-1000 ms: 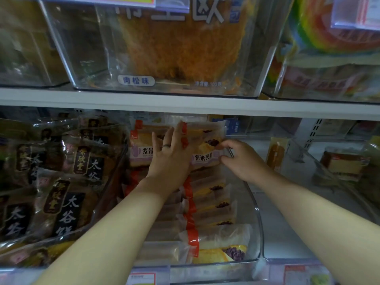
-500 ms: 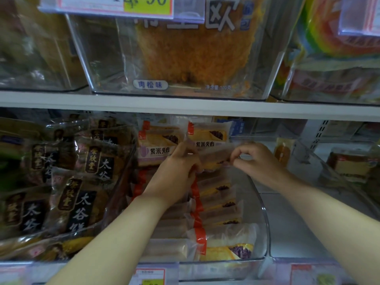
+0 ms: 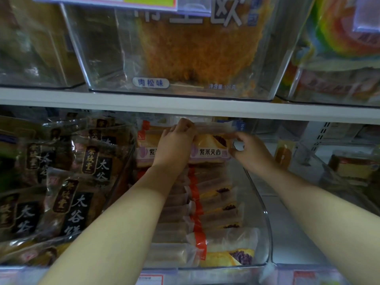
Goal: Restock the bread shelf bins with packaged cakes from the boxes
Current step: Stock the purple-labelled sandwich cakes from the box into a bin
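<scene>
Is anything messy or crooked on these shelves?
Yes, a little. The dark packets in the left bin lie heaped and tilted at different angles. The cakes in the middle bin lie in a tidy row, where the left hand and right hand hold one cake pack upright at the back. Nothing looks spilled or torn.

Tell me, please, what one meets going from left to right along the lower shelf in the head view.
Dark-wrapped cake packs → left hand → purple-rice cake pack → right hand → slim brown packet → boxed cake at far right.
</scene>
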`<control>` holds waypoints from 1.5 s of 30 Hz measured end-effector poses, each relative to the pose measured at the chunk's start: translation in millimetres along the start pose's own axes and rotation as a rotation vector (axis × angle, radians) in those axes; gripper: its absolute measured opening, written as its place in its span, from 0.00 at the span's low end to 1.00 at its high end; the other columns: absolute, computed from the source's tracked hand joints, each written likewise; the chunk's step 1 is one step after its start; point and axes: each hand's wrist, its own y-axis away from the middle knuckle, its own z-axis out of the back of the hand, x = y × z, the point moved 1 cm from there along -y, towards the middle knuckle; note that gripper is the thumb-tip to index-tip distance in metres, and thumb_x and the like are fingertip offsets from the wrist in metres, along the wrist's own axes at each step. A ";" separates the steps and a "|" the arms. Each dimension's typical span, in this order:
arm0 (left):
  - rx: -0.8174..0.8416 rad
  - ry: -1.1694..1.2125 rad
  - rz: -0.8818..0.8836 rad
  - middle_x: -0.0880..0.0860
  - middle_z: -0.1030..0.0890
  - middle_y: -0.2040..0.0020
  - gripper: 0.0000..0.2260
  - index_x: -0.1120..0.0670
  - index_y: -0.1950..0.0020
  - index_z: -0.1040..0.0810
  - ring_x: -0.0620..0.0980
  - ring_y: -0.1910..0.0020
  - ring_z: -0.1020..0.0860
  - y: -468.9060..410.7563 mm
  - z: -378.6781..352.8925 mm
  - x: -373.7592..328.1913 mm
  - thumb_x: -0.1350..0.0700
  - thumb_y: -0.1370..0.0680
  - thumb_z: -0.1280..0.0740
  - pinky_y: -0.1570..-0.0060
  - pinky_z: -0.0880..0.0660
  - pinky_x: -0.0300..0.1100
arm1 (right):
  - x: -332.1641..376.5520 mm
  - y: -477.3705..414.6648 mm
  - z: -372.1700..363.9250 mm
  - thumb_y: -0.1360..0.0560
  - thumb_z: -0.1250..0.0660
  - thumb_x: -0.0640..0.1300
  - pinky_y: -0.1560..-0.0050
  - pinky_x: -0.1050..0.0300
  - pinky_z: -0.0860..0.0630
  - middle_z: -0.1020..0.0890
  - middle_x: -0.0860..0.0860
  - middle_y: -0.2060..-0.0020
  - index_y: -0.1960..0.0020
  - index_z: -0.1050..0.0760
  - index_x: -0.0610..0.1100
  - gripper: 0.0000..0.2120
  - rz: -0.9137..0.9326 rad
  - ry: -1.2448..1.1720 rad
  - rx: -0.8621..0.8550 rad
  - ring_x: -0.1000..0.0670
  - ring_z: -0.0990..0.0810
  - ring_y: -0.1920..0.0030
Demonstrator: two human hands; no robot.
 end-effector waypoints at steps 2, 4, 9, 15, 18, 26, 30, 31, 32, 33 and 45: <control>-0.003 -0.072 0.002 0.53 0.36 0.29 0.16 0.52 0.34 0.30 0.57 0.30 0.38 2.2 -4.8 3.2 0.58 0.21 0.37 0.31 0.42 0.53 | -4.9 -6.1 -0.8 0.27 0.29 0.38 0.44 0.66 0.37 0.26 0.49 0.35 0.35 0.28 0.44 0.22 -0.033 0.041 0.045 0.50 0.30 0.34; 0.063 -0.151 -0.004 0.54 0.45 0.24 0.21 0.51 0.29 0.37 0.58 0.25 0.48 7.9 -11.5 5.3 0.49 0.21 0.38 0.27 0.51 0.58 | -6.3 -9.5 -1.2 0.28 0.29 0.38 0.45 0.64 0.38 0.28 0.49 0.34 0.35 0.30 0.46 0.23 -0.041 0.046 0.072 0.50 0.31 0.33; 0.211 -0.235 0.012 0.53 0.65 0.22 0.29 0.46 0.26 0.47 0.59 0.23 0.55 12.6 -21.3 5.3 0.51 0.22 0.35 0.29 0.61 0.63 | -8.7 -12.0 -3.8 0.28 0.29 0.38 0.45 0.64 0.37 0.28 0.50 0.33 0.34 0.31 0.47 0.24 -0.080 0.010 0.154 0.51 0.32 0.33; 0.228 -0.233 0.030 0.54 0.67 0.23 0.29 0.42 0.25 0.45 0.58 0.23 0.57 15.8 -12.5 -0.4 0.53 0.21 0.35 0.30 0.60 0.65 | -0.2 3.3 8.0 0.25 0.31 0.41 0.43 0.66 0.38 0.30 0.51 0.31 0.27 0.35 0.47 0.28 -0.078 0.062 0.257 0.51 0.32 0.32; 0.192 -0.216 0.049 0.54 0.65 0.22 0.27 0.39 0.24 0.47 0.59 0.23 0.55 28.6 1.4 -14.8 0.50 0.19 0.38 0.29 0.59 0.65 | 10.8 28.3 20.2 0.25 0.32 0.41 0.37 0.65 0.40 0.32 0.50 0.29 0.27 0.35 0.48 0.28 -0.023 0.055 0.197 0.51 0.35 0.29; 0.081 0.101 0.086 0.50 0.28 0.33 0.13 0.46 0.37 0.24 0.56 0.34 0.31 96.8 50.1 -118.8 0.50 0.21 0.39 0.29 0.46 0.56 | 38.7 143.6 85.5 0.24 0.33 0.47 0.41 0.71 0.40 0.28 0.52 0.33 0.31 0.31 0.48 0.22 0.020 0.187 0.191 0.54 0.31 0.33; -0.075 0.298 -0.046 0.47 0.22 0.46 0.08 0.47 0.45 0.21 0.50 0.44 0.24 138.1 56.6 -189.3 0.56 0.23 0.36 0.33 0.39 0.52 | 33.4 217.2 131.0 0.24 0.33 0.44 0.37 0.62 0.32 0.23 0.57 0.41 0.35 0.26 0.49 0.17 0.034 0.209 0.109 0.58 0.27 0.39; -0.087 0.338 -0.071 0.46 0.22 0.47 0.08 0.48 0.47 0.21 0.49 0.46 0.24 148.5 54.3 -206.5 0.57 0.23 0.35 0.33 0.38 0.51 | 28.4 236.3 142.7 0.24 0.32 0.42 0.38 0.63 0.31 0.22 0.58 0.45 0.37 0.24 0.49 0.16 0.028 0.223 0.086 0.59 0.26 0.42; -0.086 0.370 -0.089 0.46 0.22 0.48 0.08 0.48 0.48 0.21 0.48 0.48 0.24 158.1 51.2 -223.2 0.57 0.24 0.35 0.35 0.37 0.49 | 22.3 255.4 154.1 0.25 0.32 0.41 0.41 0.63 0.29 0.22 0.59 0.48 0.39 0.23 0.48 0.14 0.019 0.240 0.069 0.60 0.25 0.45; -0.074 0.398 -0.103 0.46 0.22 0.49 0.08 0.48 0.48 0.21 0.48 0.49 0.24 166.9 47.2 -239.6 0.58 0.25 0.35 0.37 0.35 0.48 | 14.7 273.6 165.2 0.25 0.32 0.40 0.43 0.64 0.27 0.21 0.60 0.51 0.42 0.21 0.48 0.13 0.008 0.256 0.058 0.60 0.24 0.48; 0.428 0.417 -0.269 0.43 0.23 0.41 0.11 0.46 0.40 0.24 0.45 0.41 0.25 214.4 -12.7 -365.5 0.53 0.20 0.39 0.44 0.26 0.44 | -116.8 416.0 250.1 0.24 0.33 0.45 0.48 0.58 0.24 0.17 0.54 0.52 0.42 0.22 0.50 0.11 -0.456 0.392 0.328 0.55 0.20 0.51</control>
